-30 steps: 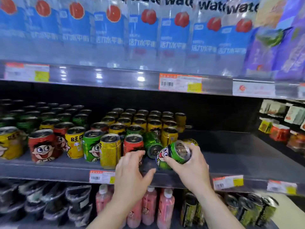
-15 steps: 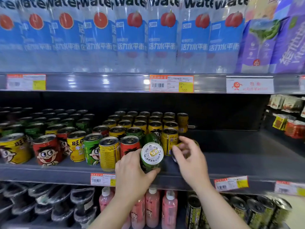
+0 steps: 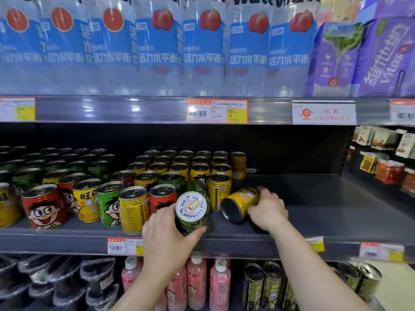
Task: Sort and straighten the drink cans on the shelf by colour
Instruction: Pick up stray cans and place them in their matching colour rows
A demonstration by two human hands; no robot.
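Observation:
My left hand (image 3: pixel 167 235) grips a green can (image 3: pixel 192 212) that lies tipped toward me, its silver top facing the camera, at the front of the shelf (image 3: pixel 314 221). My right hand (image 3: pixel 268 208) holds a yellow can (image 3: pixel 240 204) lying on its side, dark base toward me. To the left stand mixed front-row cans: a red can (image 3: pixel 43 208), a yellow can (image 3: pixel 88 202), a green can (image 3: pixel 109 205), another yellow can (image 3: pixel 133 208) and a red can (image 3: pixel 162 197). Behind them are rows of yellow cans (image 3: pixel 199 171) and green cans (image 3: pixel 56 164).
The right part of the shelf is bare dark metal. Water bottles (image 3: pixel 157 46) fill the shelf above, with purple packs (image 3: pixel 363 57) at right. Pink bottles (image 3: pixel 197 281) and dark cans (image 3: pixel 265 286) stand on the shelf below. Price tags (image 3: pixel 216 111) line the shelf edges.
My right hand let go of a green can, reached to the right and took hold of the lying yellow can. My left hand took hold of the green can and holds it tipped toward me.

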